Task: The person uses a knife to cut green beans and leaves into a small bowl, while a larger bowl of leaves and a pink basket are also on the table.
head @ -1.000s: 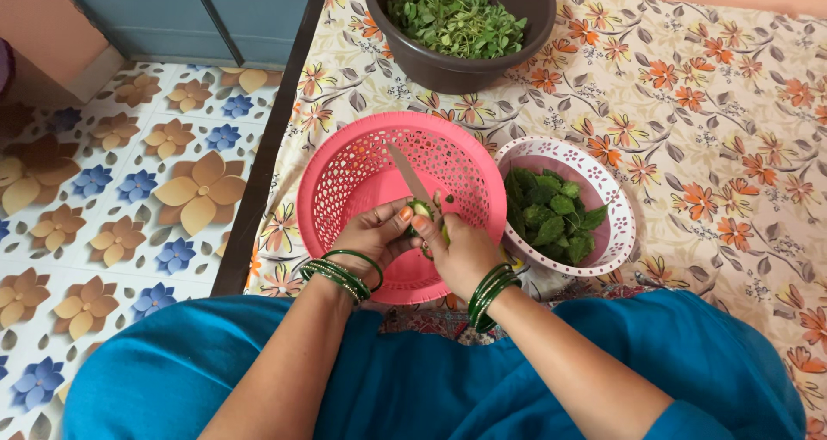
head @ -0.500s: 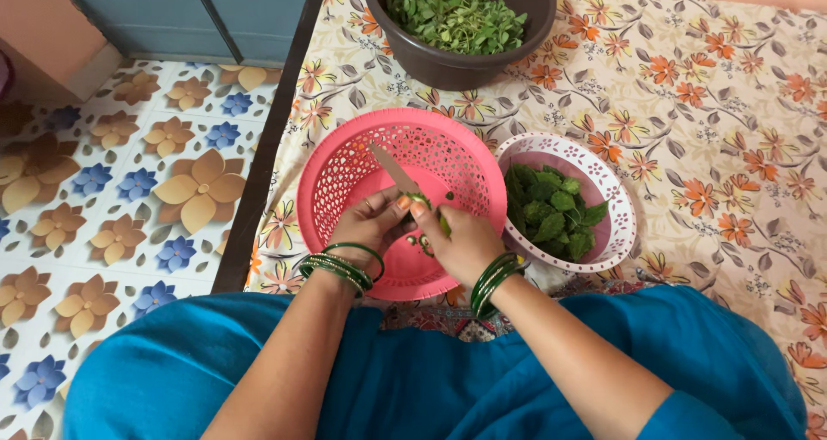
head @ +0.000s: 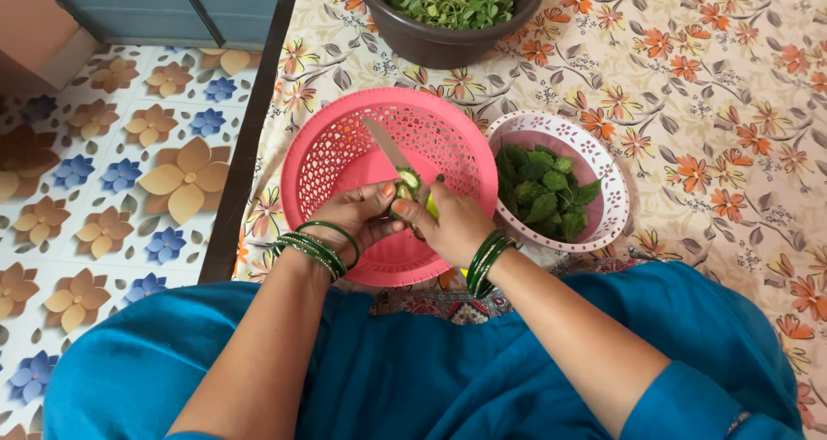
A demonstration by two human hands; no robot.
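Pink perforated plastic basket (head: 345, 160), glossy; metal knife blade (head: 384, 143), shiny; floral cloth (head: 689, 78), matt

Knife (head: 385, 147) handle inside hands; dark bowl (head: 448, 39) cropped at top.

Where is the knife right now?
Head view, centre: the knife is in the left hand, its blade angled up-left over the pink basket, against the green vegetable.

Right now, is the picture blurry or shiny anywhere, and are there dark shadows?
In the head view the light is soft and even, with no hard shadows; the hands, left and right, look sharp, not smeared; the knife blade shows a pale sheen; the pink basket and leaf bowl are clear; the brown tub is cut off at the top.
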